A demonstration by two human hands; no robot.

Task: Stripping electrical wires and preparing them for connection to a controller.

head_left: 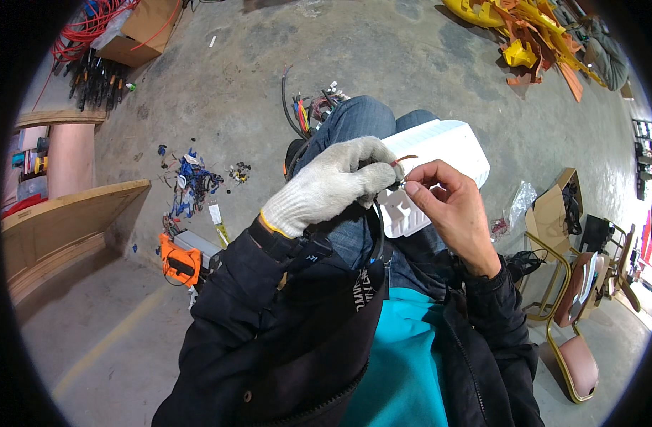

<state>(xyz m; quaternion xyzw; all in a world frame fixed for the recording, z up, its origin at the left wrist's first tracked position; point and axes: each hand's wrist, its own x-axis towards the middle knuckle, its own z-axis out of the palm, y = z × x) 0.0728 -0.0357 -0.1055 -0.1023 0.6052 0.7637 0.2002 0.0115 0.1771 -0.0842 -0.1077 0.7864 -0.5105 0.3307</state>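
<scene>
My left hand [329, 181], in a white knit glove with a yellow-edged cuff, is closed above my lap on a black cable [379, 231]. The cable hangs from the glove down toward my jacket. A thin reddish-brown wire [406, 157] curves out by the gloved fingertips. My bare right hand [448, 206] meets the left one there, thumb and forefinger pinched at the cable's end. What lies between those fingertips is too small to make out. Under both hands a white plastic tray-like piece [454, 146] rests across my jeans.
Beyond my knees lies a bundle of coloured wires [305, 117]. Blue plastic scraps [191, 185] and an orange-and-grey device [180, 260] are on the floor at left. Yellow and orange plastic pieces [529, 39] are heaped far right. A chair [579, 359] stands at right, a wooden panel [70, 220] at left.
</scene>
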